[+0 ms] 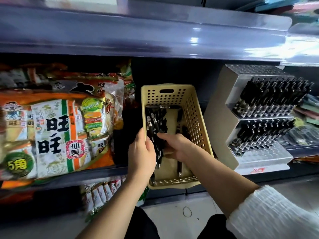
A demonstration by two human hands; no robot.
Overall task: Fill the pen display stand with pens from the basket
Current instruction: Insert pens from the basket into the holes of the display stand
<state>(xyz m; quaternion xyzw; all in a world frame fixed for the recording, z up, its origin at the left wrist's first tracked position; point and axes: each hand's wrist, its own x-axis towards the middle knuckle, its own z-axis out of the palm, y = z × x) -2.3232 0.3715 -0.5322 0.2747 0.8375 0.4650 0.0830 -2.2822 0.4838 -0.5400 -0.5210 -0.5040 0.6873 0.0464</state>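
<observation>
Both inside basket — left hand grips pens, right hand touching.

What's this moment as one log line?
left hand: grips basket wall | right hand: in basket, touching pens, grip unclear | stand: partly filled
</observation>
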